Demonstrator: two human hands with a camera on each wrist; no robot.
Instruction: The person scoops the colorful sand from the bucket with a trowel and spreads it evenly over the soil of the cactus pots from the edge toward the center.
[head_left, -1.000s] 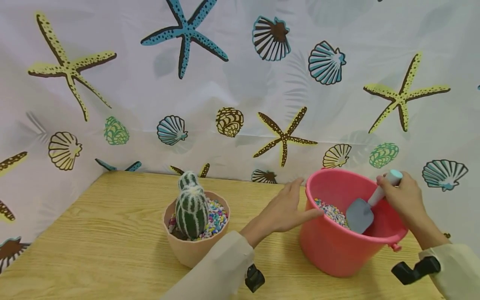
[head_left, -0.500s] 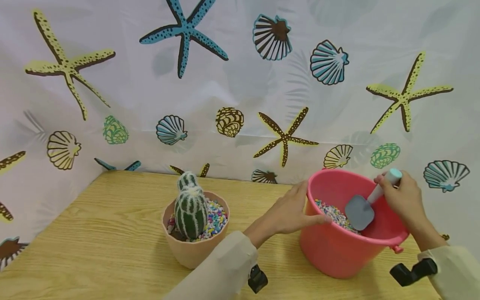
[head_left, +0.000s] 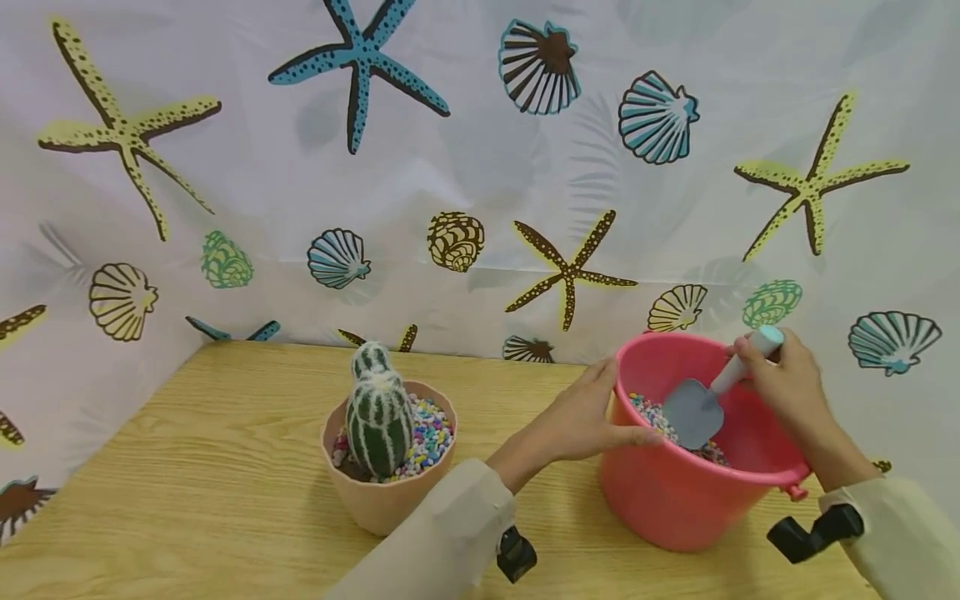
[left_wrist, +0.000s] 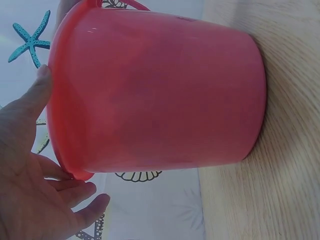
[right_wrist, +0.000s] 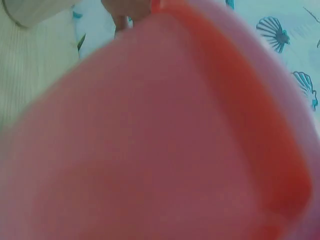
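Scoop (head_left: 701, 407) inside pink bucket (head_left: 675, 508)
Right hand (head_left: 789, 385) clamps its one-o'clock handle (head_left: 727, 377), angling the blade (head_left: 692, 418) down; left hand (head_left: 573, 425), fingers apart, touches the nine-o'clock rim (head_left: 621, 402), apparently steadying it.

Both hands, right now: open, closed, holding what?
Left hand: open, touching the rim of the pink bucket.
Right hand: closed, holding the grey scoop by its handle.

i work at a makeshift indoor recording spot: wood-grain tabletop (head_left: 225, 433), starfish-and-seashell-print curtain (head_left: 450, 183) hung behind it, black wrist mounts (head_left: 516, 554) on me; whether home or studio, i can't tell.
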